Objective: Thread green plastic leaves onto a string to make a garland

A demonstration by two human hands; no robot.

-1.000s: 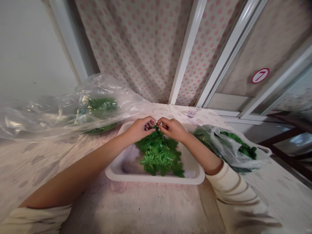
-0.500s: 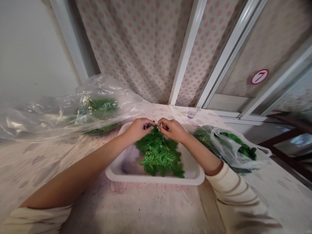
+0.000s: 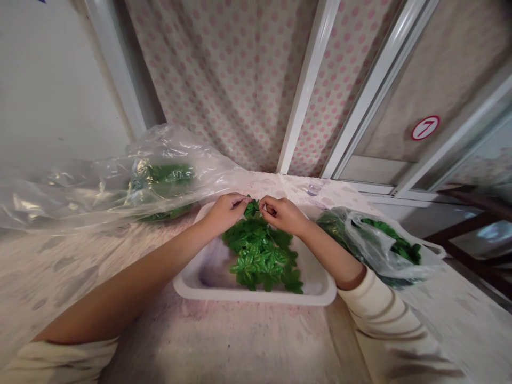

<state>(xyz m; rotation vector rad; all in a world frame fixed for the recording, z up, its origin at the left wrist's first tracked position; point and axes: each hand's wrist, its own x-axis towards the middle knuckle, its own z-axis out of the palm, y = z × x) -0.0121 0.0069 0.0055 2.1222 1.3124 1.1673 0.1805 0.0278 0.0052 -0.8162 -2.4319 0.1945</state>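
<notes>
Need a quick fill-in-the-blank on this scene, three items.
1. A sprig of green leaves stands between the left hand and right hand, above a ____ tray.
2. The round sign shows the number ____.
3. The plastic bag holding more leaves lies on the ____ side of the tray.

Answers: white; 7; right.

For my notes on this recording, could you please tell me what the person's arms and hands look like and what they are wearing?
The left hand and right hand are bare, with no gloves, and no watch or ring shows. The forearms are bare too. The person wears a cream long-sleeved top, and its left sleeve and right sleeve show soft, rounded folds.
</notes>
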